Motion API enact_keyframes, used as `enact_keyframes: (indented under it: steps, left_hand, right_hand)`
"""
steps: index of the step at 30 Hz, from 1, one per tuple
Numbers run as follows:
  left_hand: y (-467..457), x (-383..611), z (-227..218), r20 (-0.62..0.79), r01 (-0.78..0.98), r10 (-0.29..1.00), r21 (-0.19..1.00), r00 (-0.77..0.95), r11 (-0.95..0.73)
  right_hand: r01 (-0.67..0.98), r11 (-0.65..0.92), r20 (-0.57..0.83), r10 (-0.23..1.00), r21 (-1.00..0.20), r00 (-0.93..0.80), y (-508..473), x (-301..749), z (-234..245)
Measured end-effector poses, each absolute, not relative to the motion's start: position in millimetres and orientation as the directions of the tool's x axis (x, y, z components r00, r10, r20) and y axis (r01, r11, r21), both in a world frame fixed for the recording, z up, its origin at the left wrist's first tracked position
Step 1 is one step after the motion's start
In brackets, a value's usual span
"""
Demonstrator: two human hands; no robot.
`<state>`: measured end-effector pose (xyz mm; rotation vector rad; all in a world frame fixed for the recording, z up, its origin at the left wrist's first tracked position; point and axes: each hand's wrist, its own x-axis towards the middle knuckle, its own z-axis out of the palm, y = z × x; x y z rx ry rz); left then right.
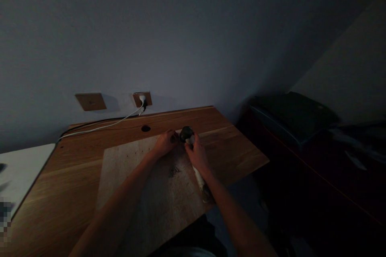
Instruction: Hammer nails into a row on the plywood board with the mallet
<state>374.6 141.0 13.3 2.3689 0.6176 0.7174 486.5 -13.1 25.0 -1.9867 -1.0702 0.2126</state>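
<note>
In dim light, my right hand (198, 153) is wrapped round the pale handle of a hammer (199, 178). The hammer's dark, rounded head sits just beyond my fingers, close to my left hand. My left hand (165, 143) has its fingers curled together near the board's far edge; whatever is between the fingertips is too dark and small to make out. Beneath both hands lies a pale wooden board (150, 200). A small pile of nails (173, 171) rests on it between my forearms. Several small dark spots run in a row along the board's far left part.
The board lies on a brown wooden desk (69, 180) against a grey wall. White and black cables (99, 127) run from a wall socket (142, 99) along the back. A white surface (27, 168) adjoins on the left. A dark cushion-like object (295, 116) is at right.
</note>
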Motion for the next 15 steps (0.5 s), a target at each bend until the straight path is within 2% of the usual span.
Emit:
enact_keyframes:
  steps: [7,15]
  left_hand:
    - [141.3,374.3,12.8,0.345,0.242,0.556,0.642,0.756,-0.727]
    - [140.3,374.9,15.5,0.295,0.317,0.597,0.63,0.746,-0.709]
  right_hand:
    - [0.591,-0.264,0.215,0.758,-0.762,0.616,-13.9,486.3,26.8]
    - [0.594,-0.262,0.227,0.75,-0.76,0.621,-14.2,486.0,25.9]
